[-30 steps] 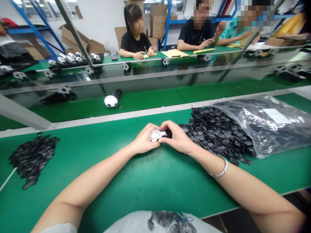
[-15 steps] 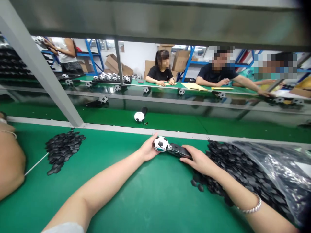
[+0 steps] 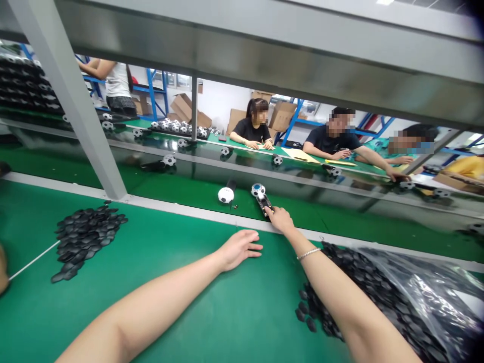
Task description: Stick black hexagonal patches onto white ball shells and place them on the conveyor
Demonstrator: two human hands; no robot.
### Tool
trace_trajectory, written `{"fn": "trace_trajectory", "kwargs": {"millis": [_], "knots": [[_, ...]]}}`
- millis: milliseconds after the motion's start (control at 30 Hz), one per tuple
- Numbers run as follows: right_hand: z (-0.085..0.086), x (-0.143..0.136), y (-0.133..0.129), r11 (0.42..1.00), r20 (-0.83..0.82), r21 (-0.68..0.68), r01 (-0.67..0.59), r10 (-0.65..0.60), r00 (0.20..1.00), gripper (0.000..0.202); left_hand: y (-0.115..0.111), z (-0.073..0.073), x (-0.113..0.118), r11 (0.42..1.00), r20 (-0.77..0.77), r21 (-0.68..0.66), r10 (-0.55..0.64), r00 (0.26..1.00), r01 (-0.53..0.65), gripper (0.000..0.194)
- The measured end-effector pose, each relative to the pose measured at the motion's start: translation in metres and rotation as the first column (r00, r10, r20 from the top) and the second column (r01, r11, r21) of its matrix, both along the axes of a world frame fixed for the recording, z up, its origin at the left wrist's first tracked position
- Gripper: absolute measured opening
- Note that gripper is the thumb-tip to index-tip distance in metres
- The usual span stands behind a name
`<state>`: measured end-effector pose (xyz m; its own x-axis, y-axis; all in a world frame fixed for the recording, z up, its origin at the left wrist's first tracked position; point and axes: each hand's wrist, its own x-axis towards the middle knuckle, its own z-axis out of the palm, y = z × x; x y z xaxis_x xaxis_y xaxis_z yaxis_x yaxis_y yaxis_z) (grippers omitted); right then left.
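Note:
My right hand [image 3: 280,219] reaches over the pale rail and grips the black handle end of a soccer-ball-headed device [image 3: 258,191]. Its black-and-white ball head points away from me, over the green belt [image 3: 181,189]. My left hand [image 3: 241,249] hovers at or rests on the green table [image 3: 181,312] with its fingers apart and nothing in them. Just left of the held device, a second ball-headed piece [image 3: 226,195] lies on the belt, its dark handle pointing away.
Small black flat pieces form a pile [image 3: 85,237] on the left and a larger heap [image 3: 378,297] on the right, partly under a clear plastic bag [image 3: 434,287]. A grey post [image 3: 81,116] rises at left. Co-workers sit across the line behind more ball-headed pieces.
My right hand has carried the device forward, off the table side and over the belt, turning its ball head away. My left hand has let go of the ball.

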<state>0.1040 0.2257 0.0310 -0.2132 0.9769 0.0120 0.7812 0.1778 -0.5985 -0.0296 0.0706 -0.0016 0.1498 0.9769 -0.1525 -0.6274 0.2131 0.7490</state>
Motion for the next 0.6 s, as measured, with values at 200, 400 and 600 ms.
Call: {"fn": "trace_trajectory", "kwargs": {"millis": [200,400,600], "knots": [[0.006,0.024,-0.024,0.983,0.143,0.178,-0.037,0.011,0.990,0.045,0.000,0.000,0.000,0.999,-0.068,0.024,-0.039,0.997,0.041,0.035],[0.008,0.095,-0.158,0.875,0.144,0.260,-0.408,0.383,0.912,0.031,-0.005,0.001,0.001,0.995,-0.183,0.081,-0.044,0.982,0.059,0.038],[-0.017,0.150,-0.261,0.905,0.132,0.191,-0.379,0.359,0.924,0.029,-0.010,0.001,0.003,0.985,-0.380,0.158,-0.010,0.925,0.075,0.043]]}}
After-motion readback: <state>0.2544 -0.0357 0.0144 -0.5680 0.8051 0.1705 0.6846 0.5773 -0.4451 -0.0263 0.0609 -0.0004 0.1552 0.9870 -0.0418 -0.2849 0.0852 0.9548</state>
